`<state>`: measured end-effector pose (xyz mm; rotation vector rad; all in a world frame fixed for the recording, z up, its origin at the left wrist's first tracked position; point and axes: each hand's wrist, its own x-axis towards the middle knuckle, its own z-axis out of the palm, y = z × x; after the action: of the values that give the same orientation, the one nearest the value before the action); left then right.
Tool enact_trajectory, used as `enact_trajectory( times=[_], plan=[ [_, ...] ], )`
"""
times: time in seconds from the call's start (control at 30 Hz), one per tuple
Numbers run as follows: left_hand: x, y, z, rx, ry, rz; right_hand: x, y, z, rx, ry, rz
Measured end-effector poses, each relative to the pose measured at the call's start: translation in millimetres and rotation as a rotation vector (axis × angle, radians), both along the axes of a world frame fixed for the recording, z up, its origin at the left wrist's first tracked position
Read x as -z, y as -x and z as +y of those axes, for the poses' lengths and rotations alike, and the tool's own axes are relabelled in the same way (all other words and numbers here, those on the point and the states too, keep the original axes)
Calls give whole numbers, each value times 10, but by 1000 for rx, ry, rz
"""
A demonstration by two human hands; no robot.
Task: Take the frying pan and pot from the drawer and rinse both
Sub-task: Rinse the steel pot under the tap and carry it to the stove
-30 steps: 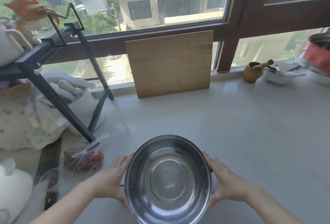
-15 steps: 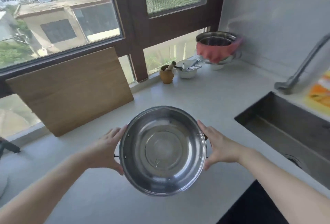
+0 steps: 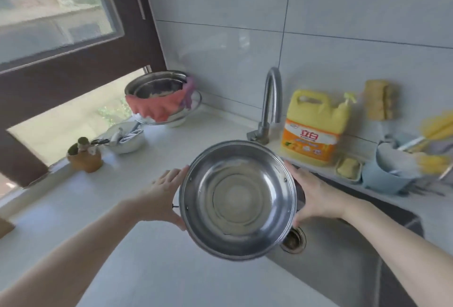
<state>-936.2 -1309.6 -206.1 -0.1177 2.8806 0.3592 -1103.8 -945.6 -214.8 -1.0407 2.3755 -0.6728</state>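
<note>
Pot point(image 3: 239, 199) was clamped between both hands point(image 3: 163, 196) point(image 3: 316, 195), fingers wrapped on its sides, tap point(image 3: 269, 105) just beyond it

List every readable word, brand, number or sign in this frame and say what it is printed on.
"立白": red brand characters on the white band of the label of the yellow detergent jug, which stands on the counter right of the faucet.
Smaller print and the fruit picture lower on that label: too blurred to read.
Pot, held by the left hand and right hand: no visible marking.
Nothing else carries legible text.
</note>
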Motion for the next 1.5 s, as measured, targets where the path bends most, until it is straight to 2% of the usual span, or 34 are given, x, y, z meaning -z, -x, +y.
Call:
enact_trajectory(
  times=[0.17, 0.4, 0.53, 0.73, 1.03, 1.37, 1.43, 1.5],
  plan=[
    [307, 872, 417, 116, 37, -46, 242, 387, 508, 139, 7, -45],
    [1037, 1611, 696, 286, 66, -179, 937, 551, 884, 317, -185, -170],
    [1585, 1853, 711, 359, 87, -259, 1433, 564, 880, 358, -217, -213],
    [2310, 2098, 639, 425, 155, -315, 2234, 602, 836, 392, -155, -241],
    [2755, 2250, 605, 424, 181, -368, 2776, 709, 754, 392, -225, -318],
    [2747, 2308, 636, 333, 122, -444, 2947, 827, 719, 373, -222, -370],
    [2580, 2367, 729, 173, -51, -375, 2936, 835, 716, 380, -216, -365],
    [2310, 2503, 834, -94, -305, -106, 2934, 825, 716, 383, -198, -364]
  ],
)
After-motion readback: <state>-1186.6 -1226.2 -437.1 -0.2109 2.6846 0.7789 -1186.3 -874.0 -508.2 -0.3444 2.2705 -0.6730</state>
